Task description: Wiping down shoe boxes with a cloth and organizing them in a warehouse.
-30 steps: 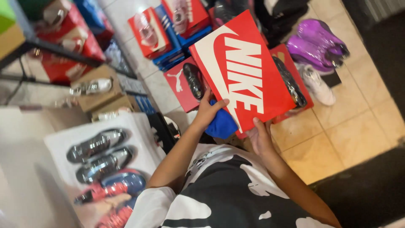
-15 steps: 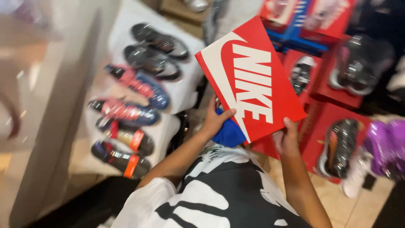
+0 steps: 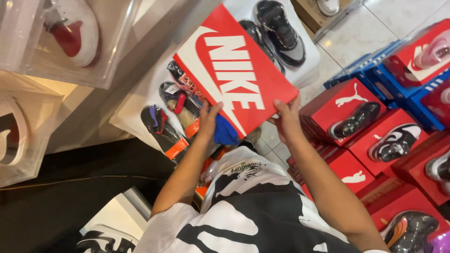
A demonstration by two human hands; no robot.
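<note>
The left hand (image 3: 207, 119) grips the near left edge of a red shoebox lid (image 3: 236, 70), thumb on top and fingers curled under, and a wad of blue cloth (image 3: 226, 132) is pinched against the lid's underside by the same fingers, so one hand manages both things at once. The right hand (image 3: 287, 121) closes on the near right corner in the same way, thumb over the printed face and fingers beneath; together they hold the lid tilted with its white-marked top turned up toward the camera, held out in front of the chest above the display. Whether this is a loose lid or a whole shut box is hard to tell, since its underside is hidden. Below it a white display shelf (image 3: 136, 117) carries a row of sneakers (image 3: 164, 131) laid side by side with their sides facing out for viewing. To the right, stacked red boxes (image 3: 349, 100) and blue boxes (image 3: 375, 75) stand on the tiled floor, each bearing a single shoe on top as a sample. At the left, clear cases (image 3: 56, 42) enclose more shoes.
</note>
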